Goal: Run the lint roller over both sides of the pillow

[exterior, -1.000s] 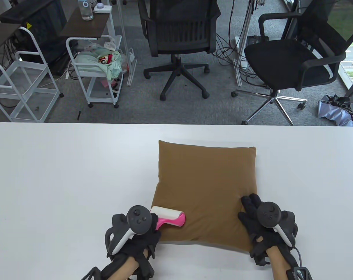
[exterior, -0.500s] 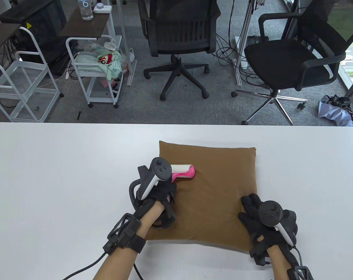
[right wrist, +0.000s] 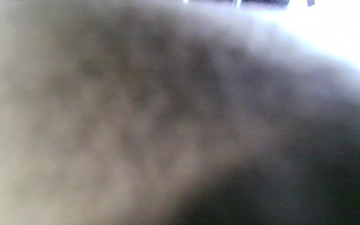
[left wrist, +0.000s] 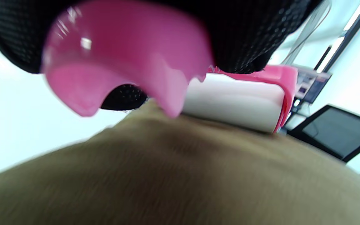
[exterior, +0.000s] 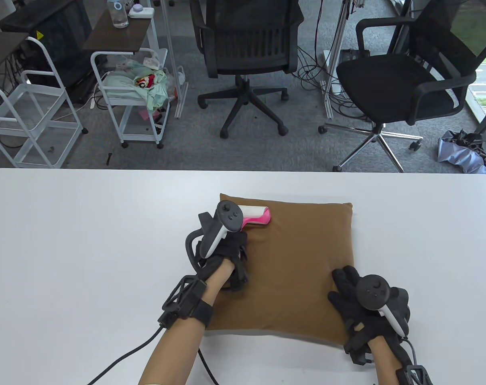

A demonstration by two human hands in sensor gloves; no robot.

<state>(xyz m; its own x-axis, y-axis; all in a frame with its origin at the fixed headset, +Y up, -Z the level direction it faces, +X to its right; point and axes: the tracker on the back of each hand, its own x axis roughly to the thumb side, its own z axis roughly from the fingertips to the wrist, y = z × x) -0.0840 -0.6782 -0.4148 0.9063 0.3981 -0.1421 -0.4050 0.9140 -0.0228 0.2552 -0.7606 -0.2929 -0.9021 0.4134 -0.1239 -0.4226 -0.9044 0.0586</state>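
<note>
Pillow (exterior: 291, 264) lies flat on the table (exterior: 86, 240); the lint roller (exterior: 255, 215), gripped in the left hand (exterior: 226, 250), has travelled from near edge to far-left corner (one stripe done). Right hand (exterior: 361, 311) rests flat, pinning the near-right corner.

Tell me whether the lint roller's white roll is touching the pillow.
Touching. In the left wrist view the lint roller, gripped by the left hand, has its white roll lying directly on the brown pillow, with no gap visible.

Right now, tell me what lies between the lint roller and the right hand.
Only bare brown pillow fabric, as the table view shows. The lint roller sits at its far left corner; the right hand rests on the near right corner.
</note>
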